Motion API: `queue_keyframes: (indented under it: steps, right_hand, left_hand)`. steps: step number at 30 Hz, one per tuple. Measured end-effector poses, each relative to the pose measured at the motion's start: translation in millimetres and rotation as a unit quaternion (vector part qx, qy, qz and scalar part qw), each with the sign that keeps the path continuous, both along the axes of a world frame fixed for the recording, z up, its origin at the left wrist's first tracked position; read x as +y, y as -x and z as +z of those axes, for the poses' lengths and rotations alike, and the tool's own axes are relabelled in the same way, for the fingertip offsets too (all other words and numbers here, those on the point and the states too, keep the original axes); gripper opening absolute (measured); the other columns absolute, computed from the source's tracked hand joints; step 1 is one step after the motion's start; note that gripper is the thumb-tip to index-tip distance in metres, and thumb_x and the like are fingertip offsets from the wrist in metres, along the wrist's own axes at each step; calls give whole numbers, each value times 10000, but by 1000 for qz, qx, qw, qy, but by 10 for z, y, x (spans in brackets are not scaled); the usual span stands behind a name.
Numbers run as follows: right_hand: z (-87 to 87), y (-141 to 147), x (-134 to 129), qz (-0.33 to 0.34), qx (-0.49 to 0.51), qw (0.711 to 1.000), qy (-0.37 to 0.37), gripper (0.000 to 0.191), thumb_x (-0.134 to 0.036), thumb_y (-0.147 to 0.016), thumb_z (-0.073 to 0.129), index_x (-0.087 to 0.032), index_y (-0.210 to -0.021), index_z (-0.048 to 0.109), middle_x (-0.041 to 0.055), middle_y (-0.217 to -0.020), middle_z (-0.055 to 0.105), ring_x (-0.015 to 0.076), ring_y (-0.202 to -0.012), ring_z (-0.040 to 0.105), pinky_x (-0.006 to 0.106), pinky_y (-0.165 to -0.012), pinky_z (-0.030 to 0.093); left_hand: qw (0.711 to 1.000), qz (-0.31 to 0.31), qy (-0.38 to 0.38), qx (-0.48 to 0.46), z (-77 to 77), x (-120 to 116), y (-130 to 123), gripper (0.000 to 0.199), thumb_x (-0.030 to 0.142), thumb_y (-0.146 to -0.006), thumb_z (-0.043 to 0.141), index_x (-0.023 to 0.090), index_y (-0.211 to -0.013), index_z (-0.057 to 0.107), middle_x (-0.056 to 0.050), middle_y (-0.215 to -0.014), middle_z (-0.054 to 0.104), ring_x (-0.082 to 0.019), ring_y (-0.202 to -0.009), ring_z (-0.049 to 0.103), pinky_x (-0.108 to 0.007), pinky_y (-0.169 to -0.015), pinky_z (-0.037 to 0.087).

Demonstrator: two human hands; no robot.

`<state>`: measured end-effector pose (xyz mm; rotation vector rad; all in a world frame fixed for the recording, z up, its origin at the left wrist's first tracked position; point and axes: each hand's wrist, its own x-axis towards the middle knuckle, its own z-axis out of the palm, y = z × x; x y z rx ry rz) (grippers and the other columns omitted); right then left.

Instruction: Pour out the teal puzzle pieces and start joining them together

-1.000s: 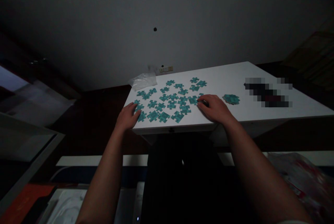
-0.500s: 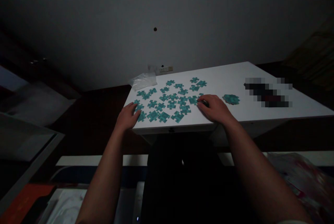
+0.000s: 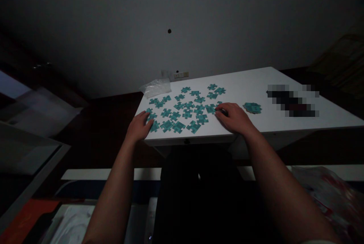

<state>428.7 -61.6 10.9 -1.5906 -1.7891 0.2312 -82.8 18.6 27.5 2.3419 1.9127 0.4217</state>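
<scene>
Several teal puzzle pieces (image 3: 187,113) lie spread over the left half of a white table (image 3: 244,84). At the table's left front corner rests my left hand (image 3: 139,126), its thumb apart from the fingers, beside a teal piece (image 3: 155,125). My right hand (image 3: 233,118) lies on the table at the right side of the pieces, fingers curled around a small dark object (image 3: 223,112) that I cannot make out. Its fingertips are next to a teal piece (image 3: 210,108). Farther right sits a stack of teal pieces (image 3: 252,107).
A clear plastic bag (image 3: 157,87) lies at the table's back left corner. On the right of the table is a dark, pixelated item (image 3: 292,100). Wall sockets (image 3: 181,74) are behind the table. Another plastic bag (image 3: 327,191) is at the lower right.
</scene>
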Motion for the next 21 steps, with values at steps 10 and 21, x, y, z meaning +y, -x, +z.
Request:
queue_keyframes:
  steps: [10, 21]
  right_hand:
    - [10, 12, -6, -2, -3, 1000, -2, 399, -529, -1077, 645, -317, -1236, 944, 174, -1390, 908, 494, -1401, 776, 737, -1236, 599]
    - [51, 17, -16, -3, 8, 1000, 10, 387, -490, -1036, 679, -329, -1249, 959, 171, -1378, 906, 493, -1400, 777, 741, -1234, 590]
  left_hand:
    - [1000, -3, -8, -2, -37, 17, 14, 688, 588, -1193, 619, 189, -1740, 738, -204, -1909, 620, -412, -1796, 569, -573, -1517, 421]
    - [1000, -7, -11, -5, -49, 20, 23, 698, 607, -1185, 601, 199, -1734, 741, -194, -1904, 628, -418, -1783, 579, -599, -1511, 432]
